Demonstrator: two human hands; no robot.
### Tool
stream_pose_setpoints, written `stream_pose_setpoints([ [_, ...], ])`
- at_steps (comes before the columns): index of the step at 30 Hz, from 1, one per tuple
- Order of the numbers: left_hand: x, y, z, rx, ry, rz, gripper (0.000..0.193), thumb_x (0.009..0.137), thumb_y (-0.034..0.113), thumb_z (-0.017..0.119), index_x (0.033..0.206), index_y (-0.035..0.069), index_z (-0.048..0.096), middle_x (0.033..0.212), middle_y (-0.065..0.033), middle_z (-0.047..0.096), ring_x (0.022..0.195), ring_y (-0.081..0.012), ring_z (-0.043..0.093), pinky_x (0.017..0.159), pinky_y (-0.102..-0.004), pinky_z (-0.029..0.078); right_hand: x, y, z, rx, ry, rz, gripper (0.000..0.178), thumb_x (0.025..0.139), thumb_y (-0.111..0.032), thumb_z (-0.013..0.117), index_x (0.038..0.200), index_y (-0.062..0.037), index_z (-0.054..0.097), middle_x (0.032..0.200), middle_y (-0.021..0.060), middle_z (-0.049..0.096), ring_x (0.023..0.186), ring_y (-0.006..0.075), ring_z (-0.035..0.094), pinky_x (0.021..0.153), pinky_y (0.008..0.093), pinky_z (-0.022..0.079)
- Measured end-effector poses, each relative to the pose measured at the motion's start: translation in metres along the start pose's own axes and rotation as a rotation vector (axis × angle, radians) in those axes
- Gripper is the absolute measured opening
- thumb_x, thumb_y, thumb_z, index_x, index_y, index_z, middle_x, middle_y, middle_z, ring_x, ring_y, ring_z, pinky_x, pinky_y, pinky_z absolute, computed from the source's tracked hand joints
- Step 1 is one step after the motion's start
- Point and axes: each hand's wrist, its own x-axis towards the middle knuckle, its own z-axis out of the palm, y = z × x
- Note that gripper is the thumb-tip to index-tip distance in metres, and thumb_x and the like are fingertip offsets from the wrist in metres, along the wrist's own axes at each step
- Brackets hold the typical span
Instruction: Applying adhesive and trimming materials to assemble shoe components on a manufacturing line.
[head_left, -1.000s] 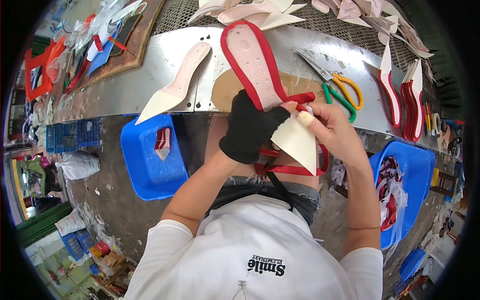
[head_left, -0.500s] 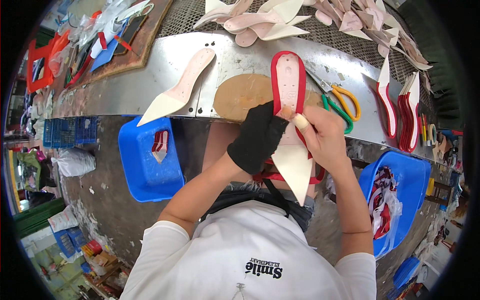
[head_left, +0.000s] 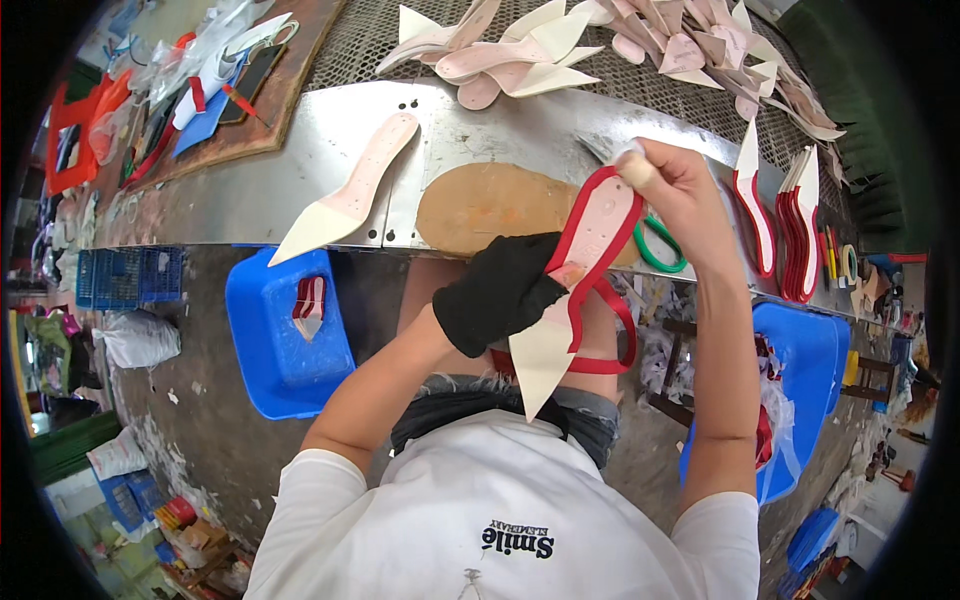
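A pointed shoe insole (head_left: 605,215), pale pink with a cream toe, is held tilted over my lap, heel end up. Red trim runs round its heel and along its sides. My left hand (head_left: 500,292), in a black glove with bare fingertips, is closed on the insole's narrow middle. At the heel, my right hand (head_left: 685,190) pinches the edge; its thumb has a pale wrap. A loose red strip (head_left: 628,325) loops down beside the insole across my lap. Scissors (head_left: 663,267) lie on the bench behind, partly hidden by my right hand.
A brown oval pad (head_left: 470,208) and an untrimmed insole (head_left: 365,180) lie on the metal bench. Red-edged insoles (head_left: 800,230) stand stacked at right. Plain insoles (head_left: 520,60) pile on the mesh behind. Blue tubs (head_left: 255,340) sit below the bench on both sides.
The insole has turned, its heel now leaning right and its toe swinging left. My right hand has moved from the insole's middle up to the heel; my left hand still grips the middle.
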Motion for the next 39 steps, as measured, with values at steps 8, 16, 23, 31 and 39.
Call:
stream_pose_setpoints([
  [8, -0.003, 0.0, 0.003, 0.019, 0.052, 0.036, 0.028, 0.094, 0.029, 0.05, 0.096, 0.003, 0.06, 0.077, -0.0192, 0.06, 0.071, -0.0384, 0.058, 0.063, -0.0424, 0.044, -0.001, -0.004, 0.005, -0.306, -0.004, -0.019, 0.021, 0.083, -0.015, 0.066, 0.08, 0.0046, 0.058, 0.062, 0.0024, 0.052, 0.06, 0.006, 0.044, 0.053, 0.0245, 0.038],
  [16, -0.002, -0.007, 0.003, -0.031, 0.072, 0.019, 0.03, 0.092, 0.03, 0.053, 0.095, 0.0, 0.059, 0.08, -0.019, 0.062, 0.072, -0.036, 0.06, 0.065, -0.0392, 0.046, -0.009, -0.02, 0.029, -0.675, 0.077, -0.208, 0.032, 0.077, -0.023, 0.068, 0.093, 0.0035, 0.057, 0.058, 0.012, 0.053, 0.056, 0.0206, 0.058, 0.058, 0.0308, 0.046],
  [23, -0.006, 0.001, 0.014, -0.874, -0.098, -0.265, 0.041, 0.094, 0.043, 0.047, 0.093, 0.004, 0.06, 0.083, -0.006, 0.062, 0.073, -0.0166, 0.058, 0.066, -0.0309, 0.046, 0.001, -0.018, 0.023, 0.471, 0.04, 0.273, 0.03, 0.091, -0.026, 0.058, 0.103, 0.0004, 0.064, 0.065, -0.0011, 0.06, 0.057, 0.0086, 0.054, 0.055, 0.0231, 0.044],
  [31, 0.007, -0.005, -0.003, -0.534, -0.126, -0.217, 0.055, 0.089, 0.026, 0.058, 0.134, 0.0, 0.04, 0.116, -0.0088, 0.057, 0.104, -0.015, 0.055, 0.092, -0.03, 0.043, 0.011, -0.005, 0.005, -0.296, 0.149, 0.174, 0.028, 0.082, -0.025, 0.07, 0.069, -0.0019, 0.06, 0.056, -0.0005, 0.056, 0.042, 0.0037, 0.045, 0.037, 0.0196, 0.033],
  [39, 0.003, -0.016, -0.01, -0.841, 0.136, -0.21, 0.072, 0.082, 0.015, 0.065, 0.144, 0.004, 0.029, 0.123, -0.007, 0.054, 0.108, -0.0124, 0.051, 0.092, -0.0288, 0.042, -0.043, 0.026, 0.045, 0.42, -0.125, 0.283, 0.016, 0.08, -0.012, 0.069, 0.089, -0.0009, 0.06, 0.069, 0.0056, 0.061, 0.046, 0.0083, 0.055, 0.039, 0.0206, 0.042],
])
